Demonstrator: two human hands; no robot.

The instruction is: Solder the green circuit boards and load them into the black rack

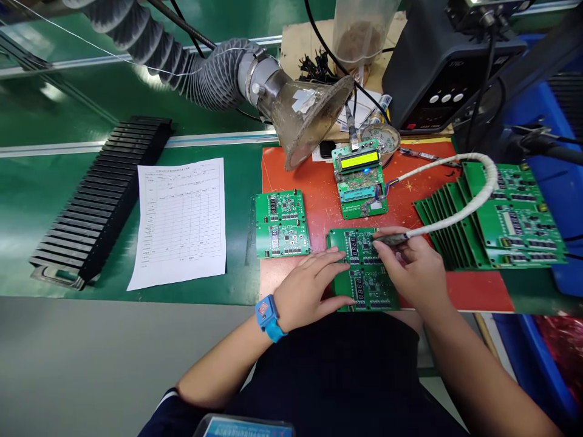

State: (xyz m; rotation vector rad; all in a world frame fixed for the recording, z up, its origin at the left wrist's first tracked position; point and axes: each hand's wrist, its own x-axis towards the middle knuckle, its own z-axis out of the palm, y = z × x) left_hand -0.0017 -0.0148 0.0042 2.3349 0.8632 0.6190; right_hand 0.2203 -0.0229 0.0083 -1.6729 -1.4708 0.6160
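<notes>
While I watch from my end, the left hand [303, 288] lies over the left side of a green circuit board [374, 288], fingers spread and thumb apart, so I read that grip as open and only steadying the board from above. My right grip is another matter: the right hand [416, 267] is closed on a slim dark probe [394, 239], pinched like a pen, its tip over the chip area in the board's far half. I judge the step in hand to be the placing or holding of that tip on the board; whether it actually makes contact I cannot tell. The board lies flat on the red mat [276, 170], close to the near edge of the worktop [241, 243]. From the probe, a white-sleeved cable [483, 194] loops back to a small module with a lit yellow display [359, 161], just beyond the board. Any move from here, I would say, calls for light left fingertips to stop the board sliding, a fairly upright tip, and enough slack in that stiff loop, which passes near the leaning row of boards [523, 212] and could tug the probe off its spot.
</notes>
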